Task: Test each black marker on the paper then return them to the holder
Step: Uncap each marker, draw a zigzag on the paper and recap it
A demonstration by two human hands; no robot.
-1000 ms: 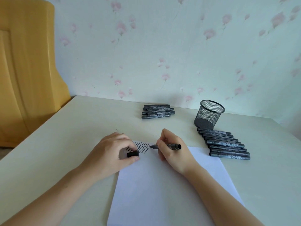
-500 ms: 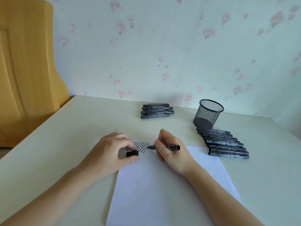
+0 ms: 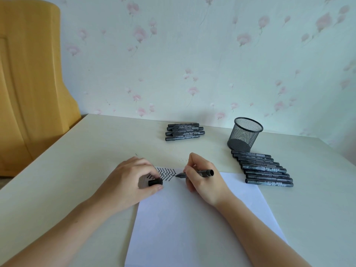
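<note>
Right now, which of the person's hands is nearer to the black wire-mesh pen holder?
The right hand. It holds an uncapped black marker on the white paper, in front and left of the black wire-mesh pen holder. The left hand, pinching the cap, lies farther left.

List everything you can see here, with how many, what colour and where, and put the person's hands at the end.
White sheet of paper: one, white, on the table in front of the person.
Zigzag test marks: one patch, black, at the paper's far edge.
Black mesh wire holder: one, black, far right, no markers visible inside.
Right row of capped markers: about eight, black, near side of the holder.
Far pile of capped markers: about five, black, centre back.
Beige table: one, cream.
Wooden furniture: one, yellow, left.
Left hand: holds marker cap, rests on paper.
Right hand: grips open marker, tip on paper.
</note>
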